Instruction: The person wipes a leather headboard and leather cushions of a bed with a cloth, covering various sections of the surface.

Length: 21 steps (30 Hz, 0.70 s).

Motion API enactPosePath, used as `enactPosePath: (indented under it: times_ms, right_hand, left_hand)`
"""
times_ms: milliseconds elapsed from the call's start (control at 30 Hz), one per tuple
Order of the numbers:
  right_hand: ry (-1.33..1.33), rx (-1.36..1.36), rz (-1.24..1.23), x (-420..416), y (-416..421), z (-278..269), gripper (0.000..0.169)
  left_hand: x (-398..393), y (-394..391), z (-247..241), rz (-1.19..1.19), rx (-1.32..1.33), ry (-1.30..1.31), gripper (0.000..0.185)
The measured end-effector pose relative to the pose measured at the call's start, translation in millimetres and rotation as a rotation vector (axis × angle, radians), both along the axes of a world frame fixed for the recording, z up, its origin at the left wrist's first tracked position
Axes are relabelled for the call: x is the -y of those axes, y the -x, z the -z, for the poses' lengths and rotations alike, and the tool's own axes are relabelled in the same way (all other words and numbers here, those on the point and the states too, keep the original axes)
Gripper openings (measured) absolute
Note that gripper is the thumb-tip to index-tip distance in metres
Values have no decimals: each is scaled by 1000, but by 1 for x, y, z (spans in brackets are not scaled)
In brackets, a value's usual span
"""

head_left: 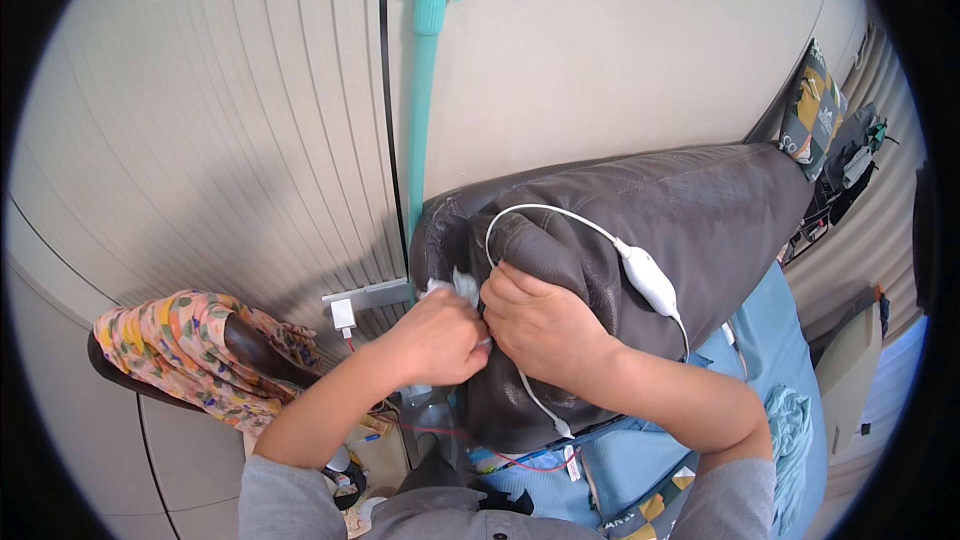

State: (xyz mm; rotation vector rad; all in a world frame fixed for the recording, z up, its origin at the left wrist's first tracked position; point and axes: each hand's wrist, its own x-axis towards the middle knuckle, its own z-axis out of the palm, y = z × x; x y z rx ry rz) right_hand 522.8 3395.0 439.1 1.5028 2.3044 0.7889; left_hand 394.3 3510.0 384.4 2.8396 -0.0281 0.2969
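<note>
My left hand [442, 334] is closed in a fist around a crumpled white cloth or tissue [465, 286], blurred at its upper end. Right beside it, my right hand [544, 319] lies with curled fingers against the rounded end of a dark brown leather headboard [660, 202]. What those fingers grip is hidden. A white cord [540, 206] loops over the leather and passes behind my right hand. It joins a white inline controller [649, 279], which rests on the headboard. Below my right wrist, a white connector [562, 427] hangs at the cord's lower end.
A turquoise pole [424, 105] leans on the wall behind. A charger [343, 313] with a red cable sits left, near a chair draped in floral cloth [180, 345]. Blue bedding [637, 465] spreads at lower right; a patterned pillow [814, 112] stands at the far end.
</note>
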Motion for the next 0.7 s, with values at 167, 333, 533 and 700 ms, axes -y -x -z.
enactPosePath:
  times_ms: [167,333,533,700]
  right_hand:
    - [-37,-5,-22,0,1,-2,24]
    - [-32,-47,-12,-2,5,1,22]
    - [-58,-90,-38,-6,11,4,21]
    - [-76,-71,-19,-7,14,4,20]
  left_hand:
    - [2,65,29,-585,287,1231,20]
    - [17,63,45,-735,848,1056,22]
    - [52,41,123,-466,700,330,16]
    - [79,58,156,-397,602,310,15]
